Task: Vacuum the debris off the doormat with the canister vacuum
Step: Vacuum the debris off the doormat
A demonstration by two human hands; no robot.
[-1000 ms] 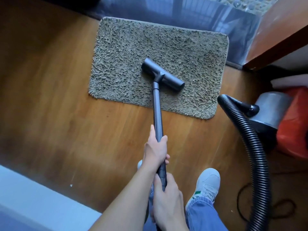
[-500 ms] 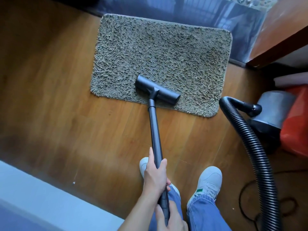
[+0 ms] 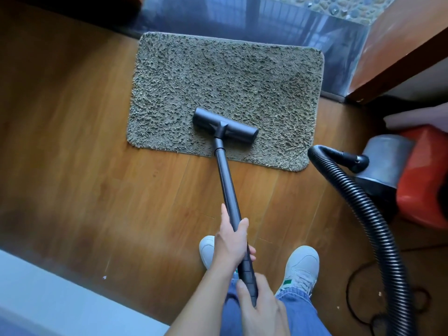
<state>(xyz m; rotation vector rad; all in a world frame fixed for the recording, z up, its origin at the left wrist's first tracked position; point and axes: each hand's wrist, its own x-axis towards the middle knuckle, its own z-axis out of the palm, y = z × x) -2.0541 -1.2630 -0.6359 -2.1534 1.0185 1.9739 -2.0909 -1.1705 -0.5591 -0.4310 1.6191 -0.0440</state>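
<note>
My left hand point(image 3: 231, 246) and right hand point(image 3: 263, 309) had fingers curled tight round the wand point(image 3: 226, 180). Its floor head point(image 3: 225, 126) sat on the doormat point(image 3: 225, 78).

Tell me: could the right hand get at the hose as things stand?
Probably, once freed: the right hand grips the wand, and the hose runs down to its right, beyond the leg, unobstructed.

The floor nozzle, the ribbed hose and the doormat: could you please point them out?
floor nozzle point(image 3: 225, 126), head view, central neck joint.
ribbed hose point(image 3: 378, 224), head view, middle of its curve.
doormat point(image 3: 218, 76), head view, bare pile above the nozzle.
</note>
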